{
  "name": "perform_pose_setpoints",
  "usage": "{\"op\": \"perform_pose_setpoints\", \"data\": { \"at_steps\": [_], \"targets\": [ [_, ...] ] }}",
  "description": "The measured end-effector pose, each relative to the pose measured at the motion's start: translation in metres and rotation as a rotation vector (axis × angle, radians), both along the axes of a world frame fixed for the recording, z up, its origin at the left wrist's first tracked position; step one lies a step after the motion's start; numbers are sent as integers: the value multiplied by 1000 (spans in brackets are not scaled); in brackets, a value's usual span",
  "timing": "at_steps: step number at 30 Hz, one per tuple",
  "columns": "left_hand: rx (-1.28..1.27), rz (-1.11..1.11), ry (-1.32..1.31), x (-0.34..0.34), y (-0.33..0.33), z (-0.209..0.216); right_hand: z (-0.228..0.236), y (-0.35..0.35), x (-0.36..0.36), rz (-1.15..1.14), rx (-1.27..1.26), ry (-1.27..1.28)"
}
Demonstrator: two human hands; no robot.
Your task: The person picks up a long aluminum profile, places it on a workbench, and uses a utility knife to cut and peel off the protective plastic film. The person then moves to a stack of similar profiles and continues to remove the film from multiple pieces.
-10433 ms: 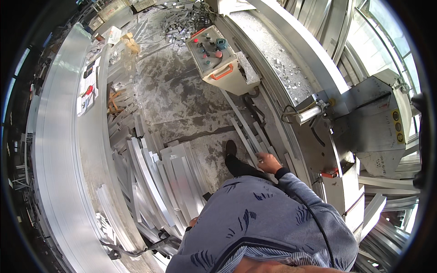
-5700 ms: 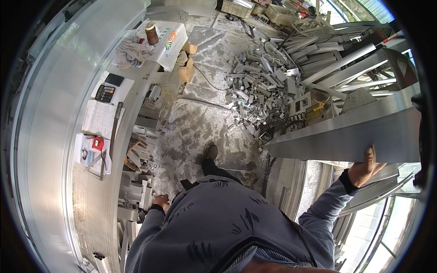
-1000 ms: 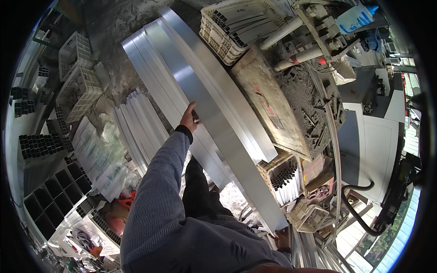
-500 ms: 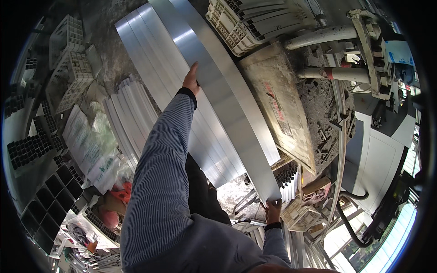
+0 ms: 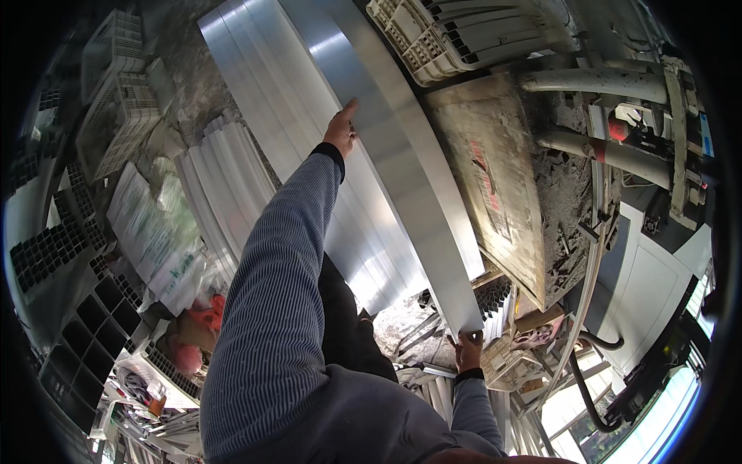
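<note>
A long, flat, silvery metal profile point(image 5: 418, 241) runs slantwise from the top of the view toward me. My left hand point(image 5: 341, 130) grips its left edge partway along, thumb on top and the other fingers mostly hidden. At the near end, my right hand point(image 5: 468, 350) is closed on the tip of the same profile. Beneath and to the left lies a row of similar wide metal profiles point(image 5: 309, 147), side by side. Along the right side of the held piece shows another bright metal strip point(image 5: 442, 188).
A worn pale board with red marks point(image 5: 483, 182) stands to the right, beside grey debris point(image 5: 562, 224). Thick pipes point(image 5: 603, 83) jut in at upper right. Plastic crates point(image 5: 410, 39) hold profiles at the top. White profiles point(image 5: 224, 185), wrapped bundles and dark square tubes point(image 5: 85, 317) lie left.
The whole view has shifted a little. Both hands and the held metal profile appear slightly farther right, with the same grip on it.
</note>
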State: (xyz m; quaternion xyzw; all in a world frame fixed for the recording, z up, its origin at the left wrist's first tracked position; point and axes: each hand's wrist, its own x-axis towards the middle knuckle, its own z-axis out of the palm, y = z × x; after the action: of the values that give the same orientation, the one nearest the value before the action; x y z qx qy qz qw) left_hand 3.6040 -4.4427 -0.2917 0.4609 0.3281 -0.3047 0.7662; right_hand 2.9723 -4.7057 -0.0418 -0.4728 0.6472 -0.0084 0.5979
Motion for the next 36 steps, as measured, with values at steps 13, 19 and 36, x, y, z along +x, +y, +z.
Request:
{"op": "perform_pose_setpoints", "data": {
  "at_steps": [13,19,36],
  "targets": [
    [194,-637,-46,-46,10,35,-62,-48,-22,12,63,49],
    [237,-851,40,-227,87,49,-155,-73,-43,-2,92,203],
    [677,-983,321,-673,335,100,-303,-100,-95,127,-3,-256]
  ]
}}
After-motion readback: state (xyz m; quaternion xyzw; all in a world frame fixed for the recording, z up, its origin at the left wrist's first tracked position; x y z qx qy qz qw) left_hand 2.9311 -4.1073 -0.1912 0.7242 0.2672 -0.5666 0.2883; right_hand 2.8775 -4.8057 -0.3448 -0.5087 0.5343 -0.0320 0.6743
